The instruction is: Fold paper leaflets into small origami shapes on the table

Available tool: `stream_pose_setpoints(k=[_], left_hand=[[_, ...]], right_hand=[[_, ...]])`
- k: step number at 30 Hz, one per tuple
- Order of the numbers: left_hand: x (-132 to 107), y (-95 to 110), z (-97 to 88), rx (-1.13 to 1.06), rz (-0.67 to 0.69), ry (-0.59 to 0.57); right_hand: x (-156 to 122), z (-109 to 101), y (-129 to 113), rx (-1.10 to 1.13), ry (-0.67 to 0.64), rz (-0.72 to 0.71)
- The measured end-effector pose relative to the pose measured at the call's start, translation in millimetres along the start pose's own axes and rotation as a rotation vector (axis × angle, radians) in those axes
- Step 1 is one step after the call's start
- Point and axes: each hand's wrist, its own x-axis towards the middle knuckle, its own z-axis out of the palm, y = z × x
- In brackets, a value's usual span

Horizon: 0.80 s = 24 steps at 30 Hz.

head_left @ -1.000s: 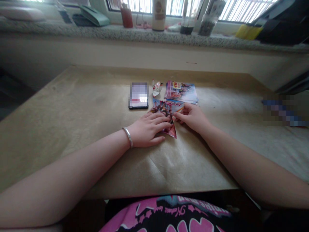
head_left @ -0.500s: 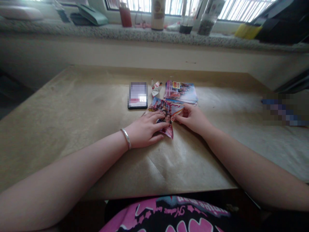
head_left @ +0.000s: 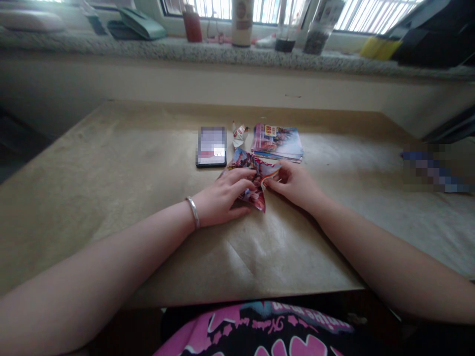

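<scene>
A glossy printed sheet folded into a pointed shape (head_left: 256,200) lies on the table in front of me, its colourful magazine-like print facing up. My left hand (head_left: 226,193), with a silver bangle (head_left: 193,212) on its wrist, has curled fingers over the sheet's left part. My right hand (head_left: 293,184) pinches the sheet's right corner between thumb and fingers. Just beyond the sheet sit a stack of similar glossy sheets (head_left: 277,143) and a small folded paper piece (head_left: 239,135). A phone (head_left: 211,146) with a pixelated screen lies to their left.
Brown kraft paper (head_left: 122,163) covers the table, and its near edge runs just above my pink-and-black shirt (head_left: 260,329). A pixelated blue object (head_left: 434,168) lies at the right. Bottles and jars stand on a granite windowsill (head_left: 222,55) behind.
The fingers of my left hand have curled and drawn in over the sheet, hiding the printed face. The sheet's upper part now stands more bunched between my hands.
</scene>
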Motion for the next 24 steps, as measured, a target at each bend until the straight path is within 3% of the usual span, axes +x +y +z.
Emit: stream_pose_setpoints(k=[5,10,17,20,24], left_hand=[[-1,-6,4.9,0.075,0.015,0.162],[2,-11,6.4,0.123,0.085,0.196],[5,-7,1.5,0.092,0.136,0.241],[5,-7,1.2,0.098,0.132,0.272],[5,-8,2.4,0.151,0.004,0.258]], right_hand=[[-4,2,-2,-0.059,0.005,-0.053],[-7,0,-11,-0.171,-0.059,-0.122],[-11,-5,-23,-0.231,-0.1,-0.355],[-12,-4,-23,-0.2,-0.063,-0.356],[-13,-1,-22,-0.062,-0.002,-0.276]])
